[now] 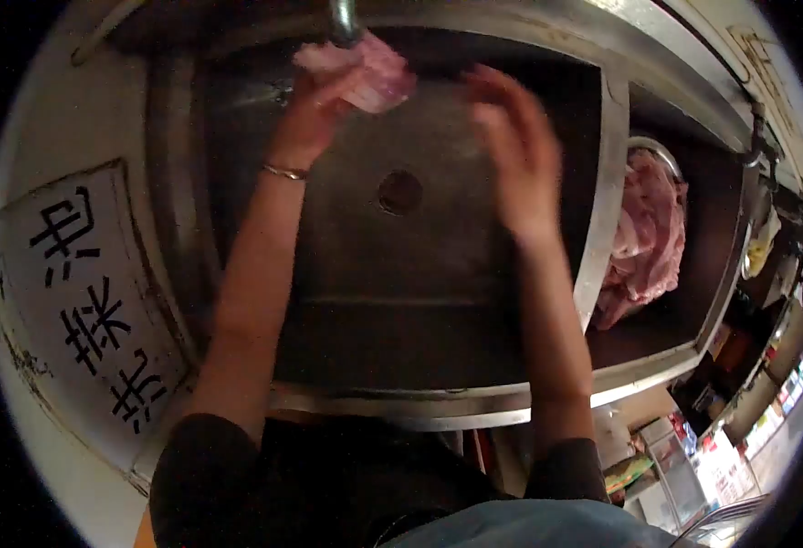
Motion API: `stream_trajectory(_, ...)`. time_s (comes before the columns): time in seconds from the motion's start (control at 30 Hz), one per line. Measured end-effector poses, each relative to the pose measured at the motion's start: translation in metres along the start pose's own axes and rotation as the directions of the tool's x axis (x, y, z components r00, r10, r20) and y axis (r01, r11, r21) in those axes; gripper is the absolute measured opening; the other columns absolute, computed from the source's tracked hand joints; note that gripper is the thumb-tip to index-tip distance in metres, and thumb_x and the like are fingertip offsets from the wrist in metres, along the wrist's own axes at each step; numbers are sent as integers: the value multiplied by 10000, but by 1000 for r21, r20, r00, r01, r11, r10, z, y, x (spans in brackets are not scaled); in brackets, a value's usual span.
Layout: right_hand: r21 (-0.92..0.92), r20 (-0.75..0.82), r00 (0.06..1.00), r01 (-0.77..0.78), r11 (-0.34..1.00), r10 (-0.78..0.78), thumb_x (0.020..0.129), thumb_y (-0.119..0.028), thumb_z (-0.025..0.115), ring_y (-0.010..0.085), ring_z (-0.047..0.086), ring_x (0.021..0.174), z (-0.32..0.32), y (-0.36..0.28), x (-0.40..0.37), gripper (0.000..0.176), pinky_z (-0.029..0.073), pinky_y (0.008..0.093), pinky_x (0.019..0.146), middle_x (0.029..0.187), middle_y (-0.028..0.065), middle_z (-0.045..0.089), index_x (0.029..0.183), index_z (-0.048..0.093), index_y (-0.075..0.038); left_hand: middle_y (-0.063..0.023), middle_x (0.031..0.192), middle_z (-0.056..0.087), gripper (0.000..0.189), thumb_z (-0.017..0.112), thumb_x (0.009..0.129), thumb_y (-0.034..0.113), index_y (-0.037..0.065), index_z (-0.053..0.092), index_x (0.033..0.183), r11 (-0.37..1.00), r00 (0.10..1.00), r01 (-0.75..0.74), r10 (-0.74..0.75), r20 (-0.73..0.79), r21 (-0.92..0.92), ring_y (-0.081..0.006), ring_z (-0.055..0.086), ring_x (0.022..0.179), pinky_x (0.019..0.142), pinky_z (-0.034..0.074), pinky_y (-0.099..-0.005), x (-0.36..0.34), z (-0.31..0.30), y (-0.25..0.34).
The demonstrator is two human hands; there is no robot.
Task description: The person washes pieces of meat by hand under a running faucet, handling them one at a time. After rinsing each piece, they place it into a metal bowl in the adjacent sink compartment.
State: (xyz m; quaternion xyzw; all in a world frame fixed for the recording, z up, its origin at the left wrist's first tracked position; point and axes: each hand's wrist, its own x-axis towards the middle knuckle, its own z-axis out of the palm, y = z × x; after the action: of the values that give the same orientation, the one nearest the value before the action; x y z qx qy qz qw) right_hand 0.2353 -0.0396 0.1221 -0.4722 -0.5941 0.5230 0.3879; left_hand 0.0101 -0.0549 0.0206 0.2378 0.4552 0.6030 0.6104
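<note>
My left hand (317, 114) is closed on a piece of raw meat (378, 78), pink with pale patches, right beneath the metal faucet (345, 20). The meat hangs over the back of a steel sink basin (356, 265). To the right, my right hand (511, 137) is raised over the same basin, its fingers apart and slightly blurred, with nothing in them. A round drain (400, 193) shows in the basin floor between my forearms.
A second basin on the right holds a metal bowl (661, 151) heaped with raw meat (648, 228). A steel divider (607, 183) separates the basins. On the left wall is a white sign (91, 292) with black characters. Shelves with assorted goods (693, 466) stand at lower right.
</note>
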Motion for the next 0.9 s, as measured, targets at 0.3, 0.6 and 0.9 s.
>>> stream_trajectory(0.3, 193, -105, 975, 213, 958, -196, 757, -95, 604, 132, 556, 704, 114, 51, 72, 238, 459, 256, 632, 784, 101, 593, 960, 538, 11, -13, 975, 557, 324, 590, 779, 55, 59, 474, 1081, 949, 962, -233, 192, 195, 214, -92, 537, 881, 749, 453, -247, -47, 20, 30)
stream_trajectory(0.6, 226, -5, 991, 132, 965, -135, 784, -114, 600, 67, 513, 713, 120, 37, 85, 155, 419, 214, 637, 777, 15, 586, 908, 572, -26, 3, 958, 554, 310, 582, 798, 83, 54, 474, 1086, 989, 994, -86, 92, -50, 118, -81, 533, 858, 726, 457, -232, -40, 21, 40)
stream_trajectory(0.9, 179, 60, 979, 183, 967, -197, 798, -140, 594, 68, 473, 584, 120, 40, 67, 150, 412, 232, 531, 644, -1, 550, 856, 550, -8, -17, 933, 573, 249, 611, 786, 121, 23, 517, 995, 948, 925, -258, 298, -237, 184, -67, 533, 822, 703, 447, -218, -19, 23, 36)
